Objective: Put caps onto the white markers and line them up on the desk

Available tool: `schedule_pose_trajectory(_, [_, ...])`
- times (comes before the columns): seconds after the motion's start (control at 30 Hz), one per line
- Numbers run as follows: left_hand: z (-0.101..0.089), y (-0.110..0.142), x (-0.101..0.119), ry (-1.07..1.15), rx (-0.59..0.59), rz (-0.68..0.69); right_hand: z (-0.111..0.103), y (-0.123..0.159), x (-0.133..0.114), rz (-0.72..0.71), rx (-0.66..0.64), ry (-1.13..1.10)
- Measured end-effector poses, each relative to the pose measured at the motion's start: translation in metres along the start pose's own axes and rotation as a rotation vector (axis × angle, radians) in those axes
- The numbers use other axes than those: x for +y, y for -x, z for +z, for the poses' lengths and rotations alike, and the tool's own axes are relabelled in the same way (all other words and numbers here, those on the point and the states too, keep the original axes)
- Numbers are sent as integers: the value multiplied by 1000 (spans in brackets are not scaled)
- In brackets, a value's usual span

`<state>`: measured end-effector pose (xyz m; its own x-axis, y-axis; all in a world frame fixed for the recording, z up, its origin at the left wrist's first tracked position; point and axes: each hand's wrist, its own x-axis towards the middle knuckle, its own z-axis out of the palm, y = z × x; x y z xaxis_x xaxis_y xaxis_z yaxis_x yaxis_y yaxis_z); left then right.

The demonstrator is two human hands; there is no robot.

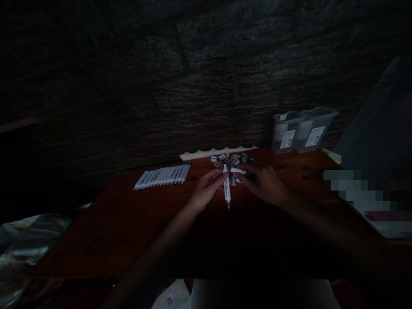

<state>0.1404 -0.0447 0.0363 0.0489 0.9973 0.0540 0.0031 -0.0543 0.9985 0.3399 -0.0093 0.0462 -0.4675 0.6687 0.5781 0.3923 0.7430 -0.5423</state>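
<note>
My left hand (209, 185) is closed on a white marker (227, 189), whose grey tapered end points down toward me. Thumb and fingers of my right hand (262, 180) pinch a short white piece with a teal end (237, 171), which looks like a marker cap. It lies crosswise beside the marker's upper end; whether the two touch I cannot tell. Just behind both hands is a loose pile of short white and coloured pieces (219, 158), partly hidden by my fingers. To the left, several white markers (164, 175) lie side by side in a slanted row.
Two clear plastic containers (283, 133) with labels stand at the back right of the wooden table (128, 227). A pale wavy-edged strip (206, 153) lies along the dark textured wall. Crumpled clear plastic (28, 240) is at the far left. The scene is dim.
</note>
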Motion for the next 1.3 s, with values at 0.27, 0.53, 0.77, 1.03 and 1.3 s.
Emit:
schedule_pose_trajectory(0.27, [1,1,1,-44,-3,15,2,1,-1,-5,-55,-22])
schedule_pose_trajectory(0.53, [1,0,-2,-64,-8,25,7,4,3,-2,-178,-28])
schedule_pose_trajectory(0.77, [4,0,-1,-89,-24,24,10,5,4,-5,-259,33])
schedule_pose_trajectory(1.03, [4,0,-5,-100,-22,27,8,5,2,16,-266,28])
schedule_pose_trajectory(1.3, [3,0,-4,-90,-25,39,7,5,3,-5,-243,34])
